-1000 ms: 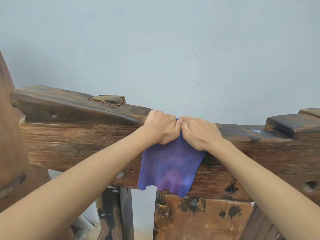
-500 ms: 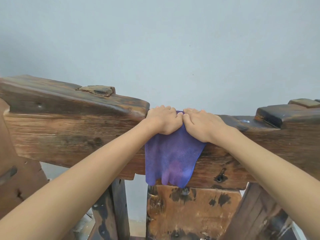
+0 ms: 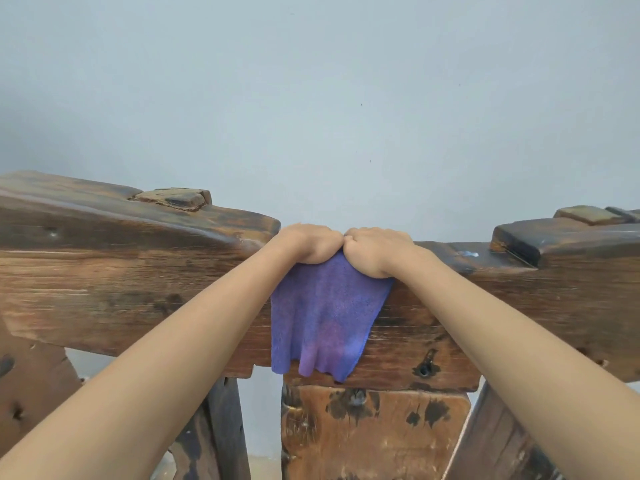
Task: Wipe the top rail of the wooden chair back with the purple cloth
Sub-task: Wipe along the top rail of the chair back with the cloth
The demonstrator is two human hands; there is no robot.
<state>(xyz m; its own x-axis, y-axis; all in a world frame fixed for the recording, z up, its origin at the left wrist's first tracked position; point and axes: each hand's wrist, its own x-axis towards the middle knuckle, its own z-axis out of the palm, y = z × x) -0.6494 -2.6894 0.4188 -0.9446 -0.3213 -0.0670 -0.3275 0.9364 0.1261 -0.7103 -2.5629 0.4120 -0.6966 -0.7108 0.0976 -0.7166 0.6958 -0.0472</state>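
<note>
Still both hands (image 3: 343, 249) side by side, grip holding purple cloth (image 3: 325, 317) on top rail (image 3: 131, 271).

Item count, located relative to my purple cloth (image 3: 322, 317):

- Cloths: one, the purple cloth itself
- My hands: two, the left hand (image 3: 306, 242) and right hand (image 3: 375, 249), both closed on the cloth's upper edge
- Top rails: one, the top rail (image 3: 121, 271), running to either side of the cloth
- Raised wooden pegs on the rail: two, one peg (image 3: 173, 197) left of the cloth and one (image 3: 583, 214) right of it
- Wooden slats: one central slat (image 3: 374, 431), directly below the cloth
</note>
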